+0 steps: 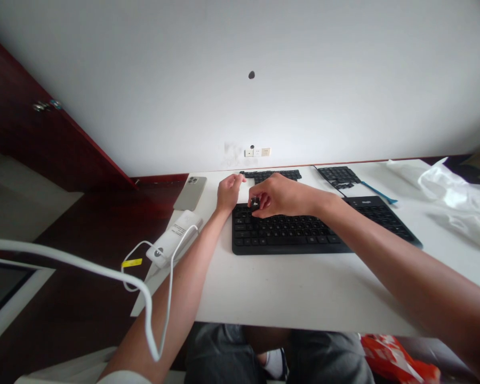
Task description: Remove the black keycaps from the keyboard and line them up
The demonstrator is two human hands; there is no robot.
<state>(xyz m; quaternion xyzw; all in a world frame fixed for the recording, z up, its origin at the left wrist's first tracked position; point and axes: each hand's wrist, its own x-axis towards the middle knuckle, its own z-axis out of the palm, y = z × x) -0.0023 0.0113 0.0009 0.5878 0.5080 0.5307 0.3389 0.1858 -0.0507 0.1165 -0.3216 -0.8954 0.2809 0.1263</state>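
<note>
A black keyboard [304,229] lies on the white desk [288,288] in front of me. My right hand [282,196] hovers over its top left corner, fingers pinched on a small dark keycap [255,202]. My left hand [229,193] rests curled just beyond the keyboard's left end, fingers bent down onto a white patch on the desk; whether it holds anything is hidden.
Rows of loose black keys [274,175] and a second black key panel [340,176] lie near the wall. A phone [191,193] and a white power bank [173,238] with cable sit at the desk's left edge. White plastic wrap [452,194] is at right.
</note>
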